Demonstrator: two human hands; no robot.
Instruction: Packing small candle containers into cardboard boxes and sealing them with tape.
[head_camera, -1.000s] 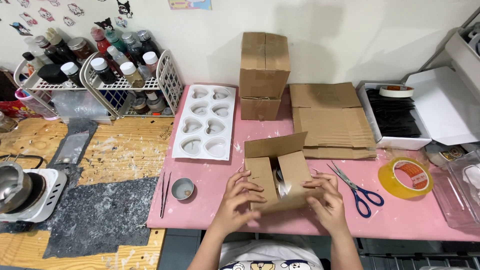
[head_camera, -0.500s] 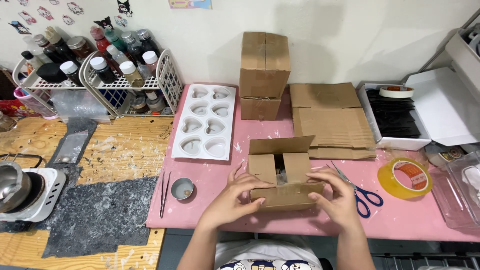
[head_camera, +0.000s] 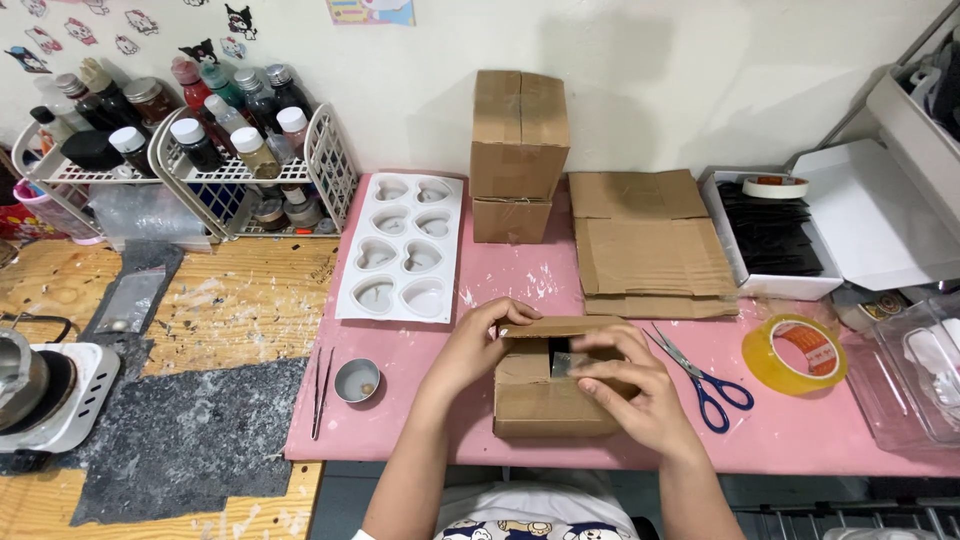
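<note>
Cardboard box (head_camera: 556, 400) getting closed at the table's (head_camera: 420, 420) near edge.
We are pressing its flaps down, left hand (head_camera: 478, 345) and right hand (head_camera: 632, 392) both gripping it; tucking them flat seems next.

Place: home craft and packing corner.
Worktop (head_camera: 800, 440): pink, paint-flecked.
Left of the hands: heart-shaped mould (head_camera: 403, 248), wire racks of bottles (head_camera: 215, 130).
Right of the hands: flat cardboard (head_camera: 650, 245), tape roll (head_camera: 795, 353), scissors (head_camera: 700, 375).
Wall: cartoon stickers (head_camera: 240, 20).
</note>
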